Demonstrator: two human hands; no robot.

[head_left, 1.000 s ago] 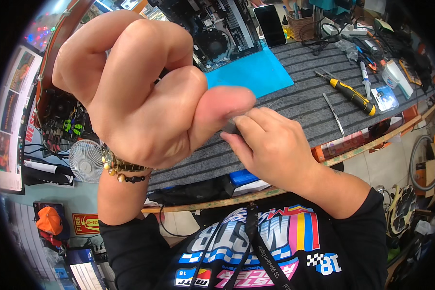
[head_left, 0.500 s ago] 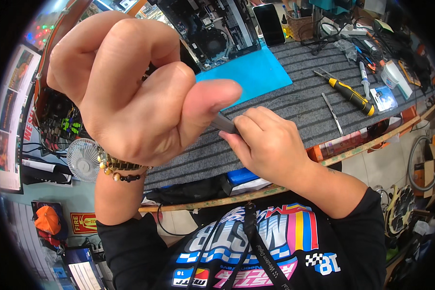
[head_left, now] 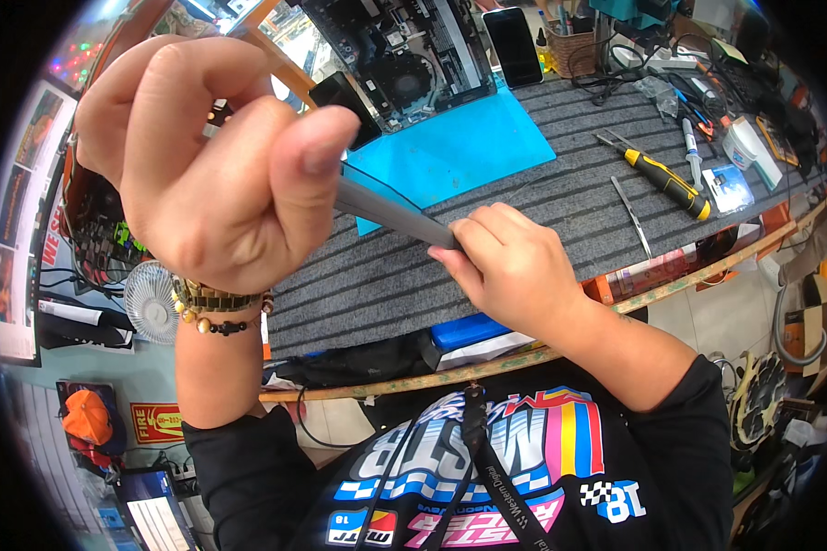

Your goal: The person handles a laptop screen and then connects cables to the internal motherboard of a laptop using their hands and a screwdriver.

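Grey and slim, so pinching that strip [head_left: 395, 217] in the raised left hand [head_left: 202, 184] and also in the right hand [head_left: 524, 266], slanted above the striped table [head_left: 368, 285], probably using 2 grips to keep it straight.

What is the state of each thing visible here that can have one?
Grey strip: extended, nearly straight
Left hand: curled, holding strip
Right hand: pinching strip
Laptop: opened, internals exposed
Phone right of laptop: screen dark
Blue mat: lying flat
White fan: motion unclear
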